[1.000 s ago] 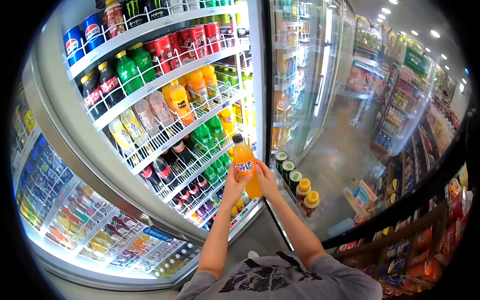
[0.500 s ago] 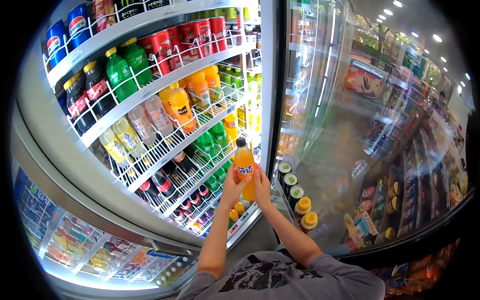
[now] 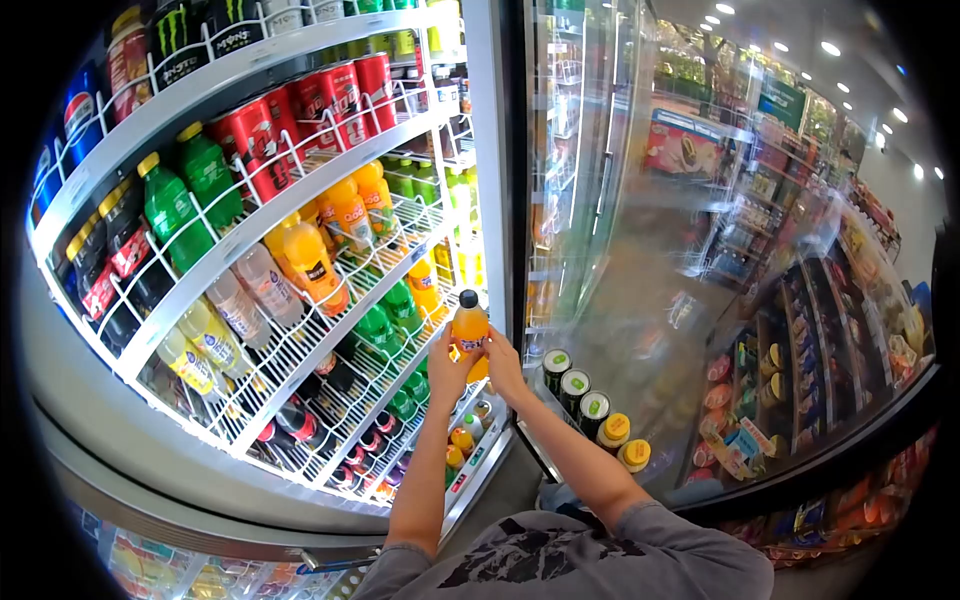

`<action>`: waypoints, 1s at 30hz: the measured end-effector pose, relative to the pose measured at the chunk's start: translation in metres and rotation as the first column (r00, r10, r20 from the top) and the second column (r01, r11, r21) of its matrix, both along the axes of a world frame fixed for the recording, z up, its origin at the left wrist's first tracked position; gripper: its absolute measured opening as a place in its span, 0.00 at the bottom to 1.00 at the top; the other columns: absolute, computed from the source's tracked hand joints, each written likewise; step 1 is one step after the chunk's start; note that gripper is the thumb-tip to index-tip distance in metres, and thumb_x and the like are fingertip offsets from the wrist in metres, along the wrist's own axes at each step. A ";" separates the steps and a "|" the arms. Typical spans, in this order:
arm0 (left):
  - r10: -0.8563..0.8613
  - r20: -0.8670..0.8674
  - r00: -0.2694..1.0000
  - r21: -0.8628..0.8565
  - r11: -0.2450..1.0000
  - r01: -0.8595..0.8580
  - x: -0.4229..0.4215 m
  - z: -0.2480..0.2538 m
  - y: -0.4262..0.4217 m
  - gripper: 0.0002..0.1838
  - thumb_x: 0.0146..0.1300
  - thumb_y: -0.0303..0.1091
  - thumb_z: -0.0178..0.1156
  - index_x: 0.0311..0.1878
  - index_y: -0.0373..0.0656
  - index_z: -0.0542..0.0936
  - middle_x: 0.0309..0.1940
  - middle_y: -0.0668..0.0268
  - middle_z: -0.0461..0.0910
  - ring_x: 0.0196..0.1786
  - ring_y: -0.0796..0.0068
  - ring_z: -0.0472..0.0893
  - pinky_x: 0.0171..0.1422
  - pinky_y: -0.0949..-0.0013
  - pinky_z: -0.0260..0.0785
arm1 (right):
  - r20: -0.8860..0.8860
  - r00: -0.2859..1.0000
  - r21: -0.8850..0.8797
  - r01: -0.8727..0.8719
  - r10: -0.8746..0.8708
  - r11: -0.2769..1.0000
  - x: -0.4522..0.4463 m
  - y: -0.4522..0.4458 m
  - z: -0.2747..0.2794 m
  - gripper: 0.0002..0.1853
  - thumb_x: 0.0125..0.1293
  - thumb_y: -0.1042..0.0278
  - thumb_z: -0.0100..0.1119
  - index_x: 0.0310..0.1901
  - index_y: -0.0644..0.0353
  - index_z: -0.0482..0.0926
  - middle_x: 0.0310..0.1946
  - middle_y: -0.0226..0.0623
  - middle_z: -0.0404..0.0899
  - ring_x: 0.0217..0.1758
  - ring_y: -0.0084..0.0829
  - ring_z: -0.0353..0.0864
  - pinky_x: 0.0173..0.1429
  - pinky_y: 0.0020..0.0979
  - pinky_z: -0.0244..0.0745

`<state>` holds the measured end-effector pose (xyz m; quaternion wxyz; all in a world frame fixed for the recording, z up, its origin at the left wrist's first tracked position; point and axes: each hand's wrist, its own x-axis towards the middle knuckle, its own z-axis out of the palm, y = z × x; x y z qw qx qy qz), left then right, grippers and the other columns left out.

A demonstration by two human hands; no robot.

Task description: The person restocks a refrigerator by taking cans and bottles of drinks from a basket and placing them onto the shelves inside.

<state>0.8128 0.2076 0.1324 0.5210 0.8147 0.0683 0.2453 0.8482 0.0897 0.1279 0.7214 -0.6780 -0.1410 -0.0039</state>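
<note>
Orange inside with a black cap (image 3: 468, 299): holds the bottle (image 3: 469, 327) cap up, clamped between both hands, with the left hand (image 3: 449, 373) around one side and the right hand (image 3: 504, 370) around the other. Leaves the cap bare above the fingers; hides much of the lower part. Reaches out in front of the open fridge (image 3: 490, 120), near the right end of the shelves; cannot tell of any contact there. Faces red cans (image 3: 340, 105) with green bottles (image 3: 180, 215) to their left; one shelf lower, orange bottles (image 3: 312, 264) and, further left, pale yellow bottles (image 3: 187, 362). Has the glass door (image 3: 650, 300) on the right, with black-and-green cans (image 3: 575, 388) and yellow-capped bottles (image 3: 614, 430) lined up just beside the right forearm. Wears a grey shirt (image 3: 690, 560).
</note>
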 end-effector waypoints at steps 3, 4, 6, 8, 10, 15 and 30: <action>0.079 0.088 0.993 0.115 0.989 -0.089 0.027 0.001 -0.001 0.41 0.51 0.32 0.74 0.69 0.43 0.68 0.48 0.52 0.76 0.48 0.58 0.80 0.50 0.64 0.76 | -0.043 0.999 0.166 0.012 -0.005 0.986 0.020 0.013 0.006 0.27 0.65 0.73 0.42 0.66 0.68 0.68 0.58 0.41 0.75 0.57 0.29 0.74 0.62 0.26 0.67; 0.076 0.107 0.991 0.092 0.992 -0.086 0.036 0.005 -0.001 0.40 0.52 0.32 0.74 0.69 0.43 0.68 0.48 0.52 0.76 0.48 0.57 0.79 0.50 0.63 0.76 | -0.068 0.998 0.254 0.018 -0.001 0.967 0.027 0.019 0.007 0.28 0.63 0.75 0.42 0.66 0.67 0.68 0.57 0.41 0.75 0.56 0.28 0.75 0.61 0.25 0.67; 0.071 0.098 0.993 0.032 0.997 -0.074 0.049 0.012 -0.001 0.38 0.54 0.29 0.71 0.69 0.42 0.68 0.49 0.51 0.76 0.52 0.54 0.78 0.52 0.61 0.76 | -0.033 0.999 0.268 0.051 -0.044 0.962 0.038 0.034 0.011 0.28 0.63 0.74 0.41 0.67 0.68 0.67 0.57 0.44 0.76 0.57 0.32 0.76 0.62 0.28 0.68; 0.080 0.146 0.986 0.098 0.991 -0.095 0.064 0.005 0.007 0.38 0.54 0.28 0.70 0.70 0.42 0.67 0.50 0.51 0.75 0.53 0.53 0.77 0.52 0.61 0.76 | -0.027 0.998 0.257 0.065 -0.060 0.964 0.048 0.041 0.018 0.30 0.62 0.75 0.39 0.68 0.67 0.65 0.57 0.50 0.76 0.58 0.38 0.77 0.63 0.33 0.69; 0.064 0.223 0.973 0.199 0.974 -0.110 0.082 -0.002 0.021 0.38 0.55 0.25 0.68 0.71 0.42 0.66 0.53 0.51 0.74 0.55 0.52 0.76 0.52 0.60 0.76 | -0.030 0.999 0.268 0.047 -0.040 0.962 0.063 0.051 0.014 0.30 0.62 0.76 0.41 0.69 0.65 0.63 0.58 0.46 0.75 0.59 0.36 0.75 0.64 0.31 0.67; 0.016 0.148 0.989 0.088 0.996 -0.029 0.104 0.008 0.030 0.36 0.58 0.21 0.64 0.71 0.43 0.65 0.58 0.53 0.72 0.62 0.56 0.74 0.59 0.64 0.75 | 0.051 0.996 0.303 -0.089 0.077 0.949 0.101 0.059 0.003 0.34 0.62 0.78 0.43 0.72 0.60 0.57 0.65 0.45 0.69 0.69 0.36 0.68 0.71 0.31 0.61; -0.082 0.153 0.985 -0.207 0.972 0.113 0.167 -0.029 0.049 0.31 0.70 0.19 0.47 0.76 0.41 0.57 0.73 0.53 0.59 0.76 0.61 0.60 0.77 0.63 0.54 | 0.210 0.978 -0.089 0.019 0.000 0.996 0.189 0.077 -0.007 0.32 0.62 0.62 0.70 0.63 0.61 0.65 0.60 0.49 0.75 0.66 0.44 0.75 0.67 0.39 0.72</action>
